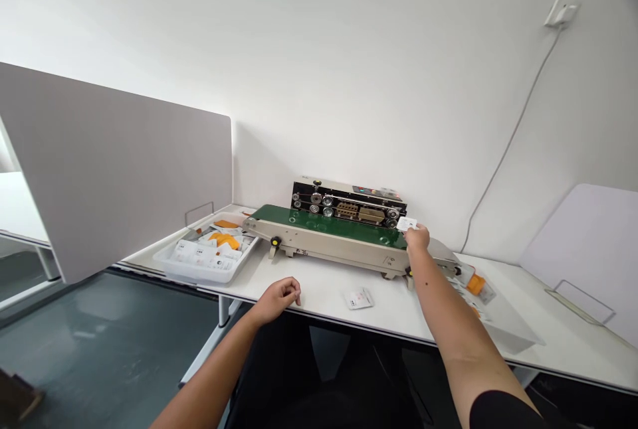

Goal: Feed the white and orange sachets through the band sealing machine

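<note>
My right hand (417, 238) pinches a small white printed packet (407, 224) at the right end of the band sealing machine (349, 200), beside its rollers and just over the green conveyor belt (329, 223). My left hand (279, 299) rests at the table's front edge with its fingers loosely curled and nothing visible in them. Between my hands, a few white packets (359, 298) lie flat on the table in a small pile. Part of the belt's right end is hidden behind my right hand and forearm.
On the left stands a white plastic tray (199, 275) holding many white and orange packets. Another translucent bin (513, 336) with packets is at the right, partly behind my forearm. Grey partitions (149, 170) flank the table (309, 276). A cable (513, 130) runs down the wall from a socket.
</note>
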`<state>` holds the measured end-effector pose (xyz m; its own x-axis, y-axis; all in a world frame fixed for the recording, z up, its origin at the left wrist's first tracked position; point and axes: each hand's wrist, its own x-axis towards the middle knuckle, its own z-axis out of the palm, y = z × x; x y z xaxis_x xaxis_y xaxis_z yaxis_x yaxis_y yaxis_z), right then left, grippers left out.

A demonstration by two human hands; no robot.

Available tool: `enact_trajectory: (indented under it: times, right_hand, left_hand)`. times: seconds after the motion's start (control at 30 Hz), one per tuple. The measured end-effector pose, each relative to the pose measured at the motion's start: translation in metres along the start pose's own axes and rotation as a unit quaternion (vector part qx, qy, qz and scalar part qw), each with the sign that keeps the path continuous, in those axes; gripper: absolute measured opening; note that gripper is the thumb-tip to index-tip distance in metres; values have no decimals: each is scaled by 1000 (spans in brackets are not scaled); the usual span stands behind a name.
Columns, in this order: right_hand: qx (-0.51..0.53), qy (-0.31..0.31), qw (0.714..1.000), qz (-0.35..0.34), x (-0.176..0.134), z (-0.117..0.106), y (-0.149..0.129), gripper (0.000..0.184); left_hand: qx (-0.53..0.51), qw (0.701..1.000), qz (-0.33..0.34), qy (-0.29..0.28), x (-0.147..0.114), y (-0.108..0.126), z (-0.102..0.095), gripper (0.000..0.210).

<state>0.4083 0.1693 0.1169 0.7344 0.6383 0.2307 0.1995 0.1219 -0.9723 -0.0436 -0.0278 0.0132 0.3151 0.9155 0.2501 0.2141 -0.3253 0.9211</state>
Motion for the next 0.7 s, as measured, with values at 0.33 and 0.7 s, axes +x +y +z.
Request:
enact_trajectory:
  times: [0.33, 0.7]
  right_hand:
    - [-17, -114, 993, 16, -28, 50, -8, 28]
    - [-75, 96, 991, -60, -11, 13, -16, 52]
  left_hand:
    - [-12, 1000, -3, -8, 1, -5, 0, 25]
    - [-16, 1000, 2, -13, 0, -7, -1, 25]
